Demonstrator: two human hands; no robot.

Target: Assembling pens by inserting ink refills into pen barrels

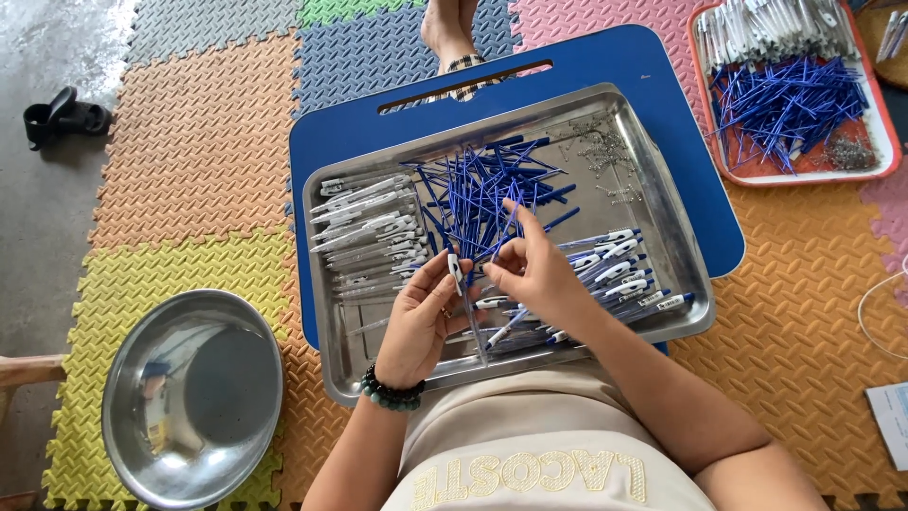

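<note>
The left hand (421, 317) holds a clear pen tube (457, 272) over the metal tray (662, 203). The right hand (534, 270) pinches a blue refill (511, 222), at the tube's two o'clock. Blue refills (478, 194) pile at twelve o'clock.

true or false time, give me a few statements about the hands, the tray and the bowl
1. The left hand holds a clear pen barrel. True.
2. The metal tray sits on a red board. False: the board under it is blue.
3. The round metal bowl lies to the person's left, on the foam mat. True.
4. The blue refills in the tray are piled in its middle. True.
5. The right hand rests in the bowl. False: it is over the tray, close to the left hand.
6. The left wrist is bare. False: it wears a bead bracelet.
</note>
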